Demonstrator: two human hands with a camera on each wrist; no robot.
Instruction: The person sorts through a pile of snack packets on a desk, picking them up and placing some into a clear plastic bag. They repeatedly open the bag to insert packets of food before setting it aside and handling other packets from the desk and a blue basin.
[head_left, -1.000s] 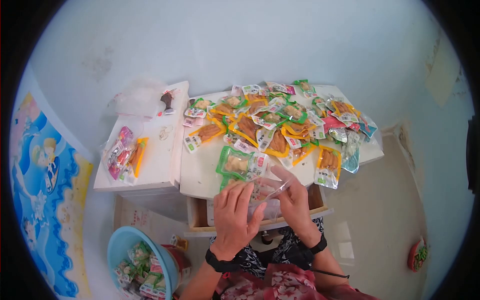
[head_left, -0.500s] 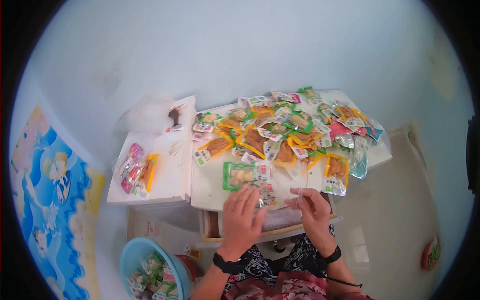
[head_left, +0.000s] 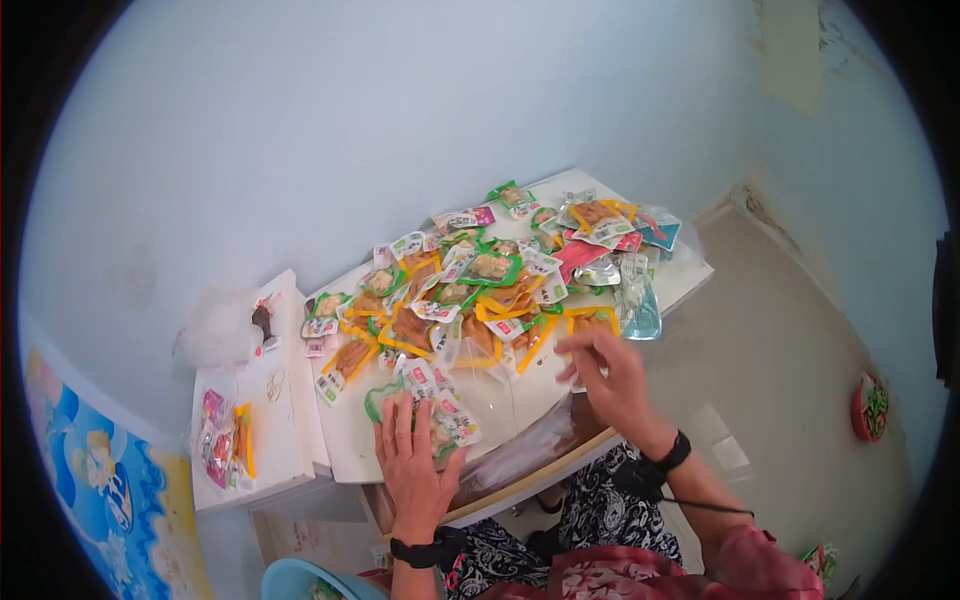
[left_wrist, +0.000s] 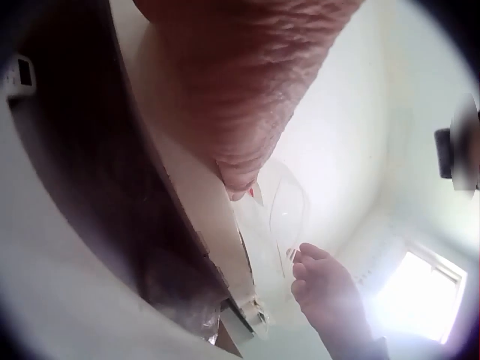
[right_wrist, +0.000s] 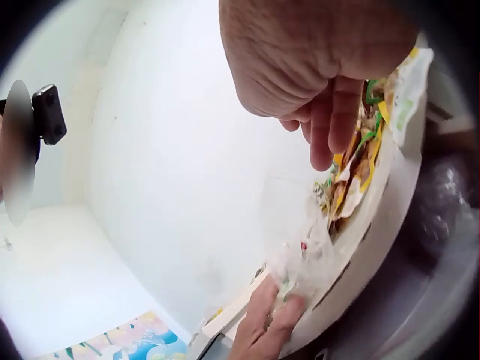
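Note:
My left hand [head_left: 412, 470] rests with extended fingers on green-and-white snack packets [head_left: 455, 412] near the front edge of the white table [head_left: 345, 445]. Clear plastic film surrounds these packets and stretches rightward. My right hand [head_left: 615, 385] is raised over the table's front right part, fingers bent. Seen from the left wrist, this right hand [left_wrist: 326, 292] pinches the edge of a clear plastic bag [left_wrist: 289, 214]. The right wrist view has the left fingers [right_wrist: 262, 311] on the packets at the bag's other end [right_wrist: 304, 259].
Piled yellow, green and white snack packets [head_left: 410, 330] cover the table's back. An open drawer [head_left: 590, 450] under the front edge holds clear plastic bags [head_left: 525, 445]. On the left stand a side cabinet [head_left: 265, 440] with packets and a blue bucket [head_left: 285, 575]. A red basin [head_left: 870, 410] stands on the floor at right.
The right hand has moved right and up, away from the left hand, drawing the clear bag out. The left hand stays on the packets. The head view has turned.

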